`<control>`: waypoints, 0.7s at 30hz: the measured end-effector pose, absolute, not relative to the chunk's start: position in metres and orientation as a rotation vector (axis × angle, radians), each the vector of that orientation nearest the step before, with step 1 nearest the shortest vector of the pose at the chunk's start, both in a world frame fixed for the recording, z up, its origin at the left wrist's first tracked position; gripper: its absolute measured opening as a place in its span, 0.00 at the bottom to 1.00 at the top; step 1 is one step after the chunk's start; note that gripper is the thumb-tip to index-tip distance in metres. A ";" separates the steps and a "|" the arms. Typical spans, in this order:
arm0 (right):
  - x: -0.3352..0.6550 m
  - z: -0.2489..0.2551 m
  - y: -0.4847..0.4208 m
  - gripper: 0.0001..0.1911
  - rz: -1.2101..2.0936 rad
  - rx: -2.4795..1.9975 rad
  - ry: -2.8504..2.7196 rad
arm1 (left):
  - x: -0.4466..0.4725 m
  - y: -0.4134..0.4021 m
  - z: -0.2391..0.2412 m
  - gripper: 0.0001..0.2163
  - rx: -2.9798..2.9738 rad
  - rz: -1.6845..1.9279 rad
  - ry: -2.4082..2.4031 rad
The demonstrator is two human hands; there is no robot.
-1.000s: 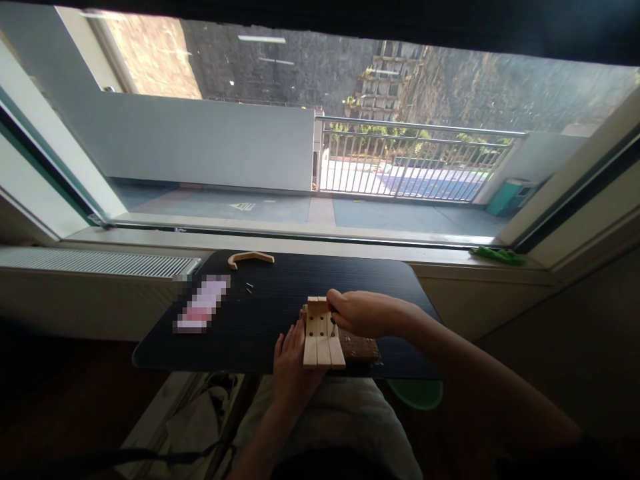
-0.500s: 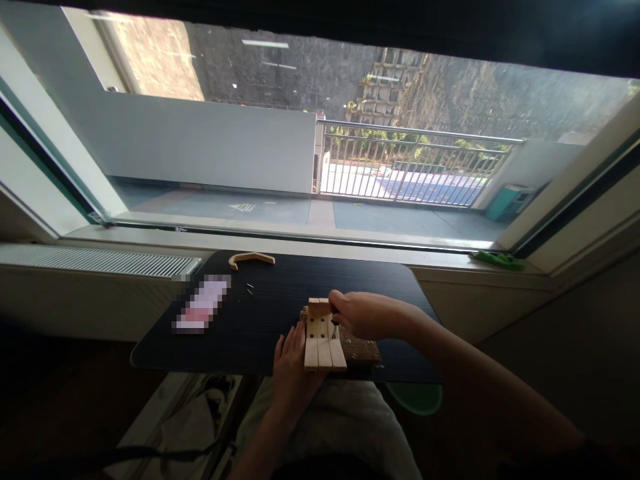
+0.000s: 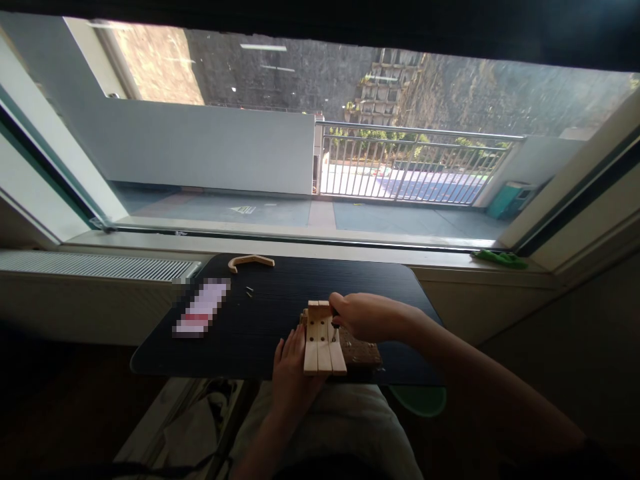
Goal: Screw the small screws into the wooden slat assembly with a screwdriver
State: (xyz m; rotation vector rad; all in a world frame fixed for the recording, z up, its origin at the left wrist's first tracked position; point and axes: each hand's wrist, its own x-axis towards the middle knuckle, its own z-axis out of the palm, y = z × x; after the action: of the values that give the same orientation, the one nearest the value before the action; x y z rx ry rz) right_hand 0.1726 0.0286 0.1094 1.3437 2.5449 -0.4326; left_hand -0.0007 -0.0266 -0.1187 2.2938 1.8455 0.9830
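Note:
A pale piece of wooden slats [image 3: 318, 357], side by side with dark screw holes in them, rests against a brown wooden block [image 3: 363, 352] near the table's front edge. Along its left side lies my left hand [image 3: 293, 353], steadying it; the fingers are slightly apart and the thumb is hidden, apparently under the near end. My right hand [image 3: 353, 312] is closed round the dark handle of a screwdriver [image 3: 335, 325]. The screwdriver stands upright with its tip at the right slat, where a screw seems to sit.
On the dark table [image 3: 250, 357] lie a curved wooden piece [image 3: 253, 260], two small screws [image 3: 249, 291] and a blurred pink-white sheet or device [image 3: 203, 307]. A radiator [image 3: 100, 267] stands left of the table. A green cloth [image 3: 500, 259] lies on the windowsill [image 3: 430, 257].
The view has shifted slightly, so the table sits a little lower. Both hands, the screwdriver and the slats keep nearly the same places relative to each other.

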 end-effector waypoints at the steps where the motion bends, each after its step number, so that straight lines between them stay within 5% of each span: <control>1: 0.173 0.110 0.029 0.12 -0.436 1.344 2.543 | -0.002 -0.027 -0.119 0.40 2.306 0.973 1.838; 21: 0.180 0.107 0.032 0.12 -0.320 1.367 2.606 | -0.009 -0.028 -0.121 0.40 2.344 0.887 1.801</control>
State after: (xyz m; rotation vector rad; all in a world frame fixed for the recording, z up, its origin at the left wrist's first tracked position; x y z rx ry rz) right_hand 0.1796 0.0321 0.1068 1.3674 2.6056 -0.3201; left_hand -0.0085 -0.0280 -0.1208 2.3441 1.8013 0.8867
